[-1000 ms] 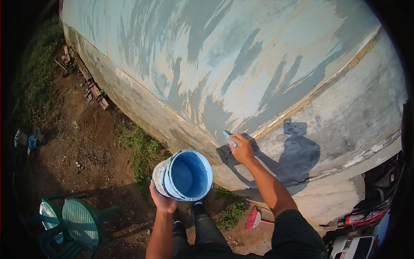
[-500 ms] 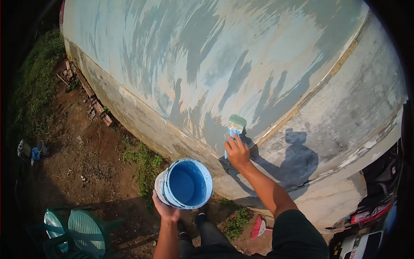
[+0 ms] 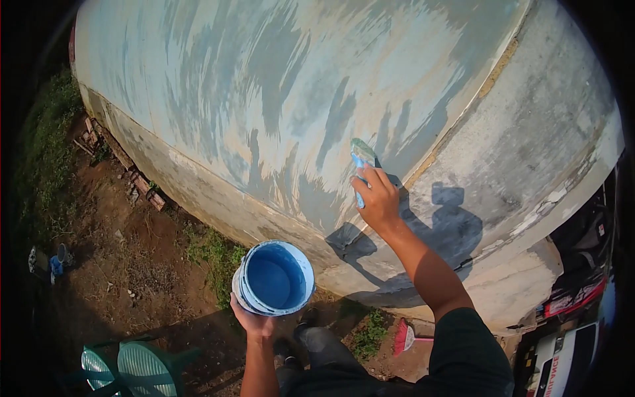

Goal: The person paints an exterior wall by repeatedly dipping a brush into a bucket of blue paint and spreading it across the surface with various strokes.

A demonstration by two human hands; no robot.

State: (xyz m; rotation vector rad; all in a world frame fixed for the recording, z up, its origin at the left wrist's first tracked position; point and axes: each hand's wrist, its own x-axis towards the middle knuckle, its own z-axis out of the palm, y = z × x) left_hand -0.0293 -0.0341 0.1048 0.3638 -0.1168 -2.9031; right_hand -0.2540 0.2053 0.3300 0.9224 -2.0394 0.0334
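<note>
My right hand [image 3: 379,197] is wrapped round the blue handle of a paintbrush [image 3: 362,151]. The brush's bristles, pale green, overlap the wall [image 3: 284,132], which carries streaky grey and light-blue paint. Low and to the left, my left hand [image 3: 253,319] supports a paint bucket [image 3: 309,271] from its side and underside. Blue paint [image 3: 270,281] lies inside the bucket, and its outer wall is smeared with light blue. The shadow of my arm and head falls across the wall's lower band.
Green plastic chairs [image 3: 147,367] stand at the lower left. Short weeds [image 3: 215,259] grow along the wall's foot, near bricks [image 3: 147,188] on the soil. A red broom head [image 3: 402,336] lies by my feet, and a white vehicle [image 3: 562,364] shows at lower right.
My right hand with the paintbrush has moved up and slightly right along the wall, and the brush has turned more edge-on. The view has shifted a little; the bucket stays in my left hand.
</note>
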